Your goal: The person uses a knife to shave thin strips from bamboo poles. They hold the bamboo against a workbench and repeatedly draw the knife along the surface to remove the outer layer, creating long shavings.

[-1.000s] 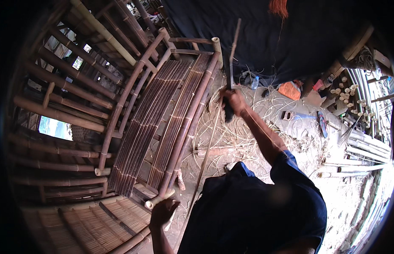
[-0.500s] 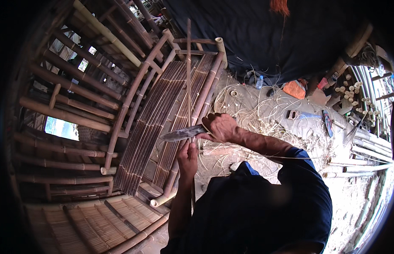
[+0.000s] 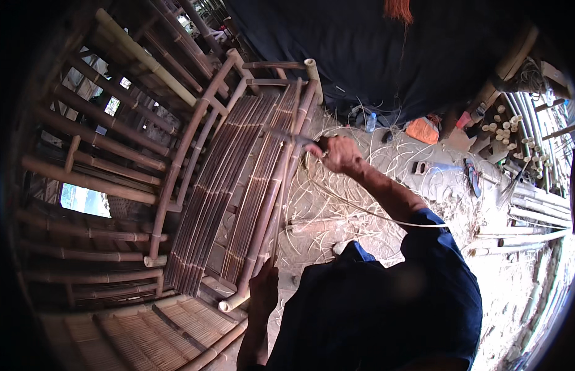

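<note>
My right hand (image 3: pixel 341 154) is closed around the handle of a knife (image 3: pixel 293 138). Its blade is blurred by motion and crosses a long, narrow bamboo strip (image 3: pixel 296 102) above the bamboo bench. Lower down, next to the bench's near end, my left hand (image 3: pixel 264 287) is closed on the strip's lower part; its fingers are partly hidden. A thin, pale sliver (image 3: pixel 374 214) arcs from beside my right hand to my right sleeve.
A bamboo bench (image 3: pixel 222 167) with a slatted seat runs along my left, and a slatted bamboo panel (image 3: pixel 133 334) lies near left. Pale shavings (image 3: pixel 386 167) litter the floor. Farther right are a handsaw (image 3: pixel 439 167), an orange bag (image 3: pixel 422 130), a bottle (image 3: pixel 371 122) and bamboo poles (image 3: pixel 516 238).
My right hand has moved the knife away from me along the strip. My left hand has drawn down toward me, widening the gap between them. The pale sliver now bows more.
</note>
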`<state>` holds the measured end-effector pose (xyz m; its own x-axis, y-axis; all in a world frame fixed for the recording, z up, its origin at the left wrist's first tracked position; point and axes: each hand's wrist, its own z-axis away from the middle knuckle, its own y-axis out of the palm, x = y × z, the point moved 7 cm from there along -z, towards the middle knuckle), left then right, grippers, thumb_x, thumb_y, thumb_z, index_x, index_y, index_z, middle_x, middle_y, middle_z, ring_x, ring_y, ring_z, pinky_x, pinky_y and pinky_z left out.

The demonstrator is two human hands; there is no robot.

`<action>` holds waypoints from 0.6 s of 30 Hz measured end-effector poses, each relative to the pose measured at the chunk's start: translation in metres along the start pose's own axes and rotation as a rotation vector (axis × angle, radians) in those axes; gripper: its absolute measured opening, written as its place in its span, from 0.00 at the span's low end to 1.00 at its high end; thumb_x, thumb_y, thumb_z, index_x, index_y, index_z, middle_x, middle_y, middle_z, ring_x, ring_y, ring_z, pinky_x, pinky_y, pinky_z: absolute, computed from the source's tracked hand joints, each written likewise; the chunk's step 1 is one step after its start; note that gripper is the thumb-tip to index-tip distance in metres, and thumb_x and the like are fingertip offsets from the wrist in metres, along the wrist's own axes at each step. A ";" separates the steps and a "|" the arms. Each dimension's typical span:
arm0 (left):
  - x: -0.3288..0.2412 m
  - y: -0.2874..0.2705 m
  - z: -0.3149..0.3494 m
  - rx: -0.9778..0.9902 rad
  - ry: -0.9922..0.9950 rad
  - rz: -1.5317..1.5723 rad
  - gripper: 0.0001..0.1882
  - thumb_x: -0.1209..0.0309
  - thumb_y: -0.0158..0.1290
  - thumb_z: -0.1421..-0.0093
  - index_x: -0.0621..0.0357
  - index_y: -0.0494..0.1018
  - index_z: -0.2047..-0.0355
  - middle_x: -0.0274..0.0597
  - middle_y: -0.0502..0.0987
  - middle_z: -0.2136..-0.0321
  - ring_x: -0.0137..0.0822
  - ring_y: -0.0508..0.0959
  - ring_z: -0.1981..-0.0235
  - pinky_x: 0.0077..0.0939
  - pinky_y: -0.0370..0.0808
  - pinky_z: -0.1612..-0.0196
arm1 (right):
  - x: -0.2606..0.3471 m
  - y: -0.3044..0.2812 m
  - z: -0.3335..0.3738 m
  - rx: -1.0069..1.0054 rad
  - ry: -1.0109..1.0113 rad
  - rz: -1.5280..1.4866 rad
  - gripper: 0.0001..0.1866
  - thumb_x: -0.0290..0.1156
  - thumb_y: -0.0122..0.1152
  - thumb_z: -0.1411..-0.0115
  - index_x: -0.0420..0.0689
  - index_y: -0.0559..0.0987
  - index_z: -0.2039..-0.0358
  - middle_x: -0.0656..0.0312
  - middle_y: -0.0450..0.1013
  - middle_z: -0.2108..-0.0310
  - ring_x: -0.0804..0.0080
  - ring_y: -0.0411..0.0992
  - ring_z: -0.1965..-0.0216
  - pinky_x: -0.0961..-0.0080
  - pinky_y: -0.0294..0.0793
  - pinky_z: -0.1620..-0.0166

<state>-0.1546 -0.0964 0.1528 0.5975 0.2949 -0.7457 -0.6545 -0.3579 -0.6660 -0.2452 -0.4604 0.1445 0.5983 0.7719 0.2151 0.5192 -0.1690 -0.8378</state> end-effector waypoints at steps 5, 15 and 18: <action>0.023 0.001 0.033 0.106 -0.086 -0.010 0.15 0.72 0.48 0.35 0.63 0.71 0.49 0.51 0.75 0.75 0.40 0.74 0.77 0.36 0.69 0.74 | -0.064 0.008 -0.026 0.203 0.228 -0.174 0.44 0.71 0.35 0.39 0.40 0.83 0.74 0.44 0.76 0.77 0.48 0.78 0.71 0.54 0.78 0.68; 0.111 0.029 0.069 0.268 -0.300 0.281 0.14 0.68 0.47 0.34 0.59 0.74 0.51 0.27 0.64 0.85 0.20 0.68 0.85 0.20 0.65 0.82 | -0.151 0.117 0.114 0.133 1.157 -0.982 0.26 0.55 0.52 0.36 0.44 0.75 0.78 0.66 0.67 0.86 0.74 0.64 0.86 0.72 0.64 0.82; 0.133 0.080 0.014 0.318 -0.458 0.440 0.20 0.60 0.44 0.31 0.58 0.74 0.48 0.29 0.68 0.86 0.21 0.69 0.86 0.22 0.66 0.82 | -0.022 0.140 0.203 0.273 1.114 -1.253 0.30 0.57 0.65 0.46 0.35 0.82 0.70 0.61 0.70 0.85 0.74 0.68 0.84 0.73 0.67 0.80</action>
<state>-0.1341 -0.0733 0.0000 0.0370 0.5503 -0.8342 -0.9357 -0.2740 -0.2222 -0.3102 -0.3767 -0.0794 0.1019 -0.4527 0.8858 0.9299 0.3597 0.0769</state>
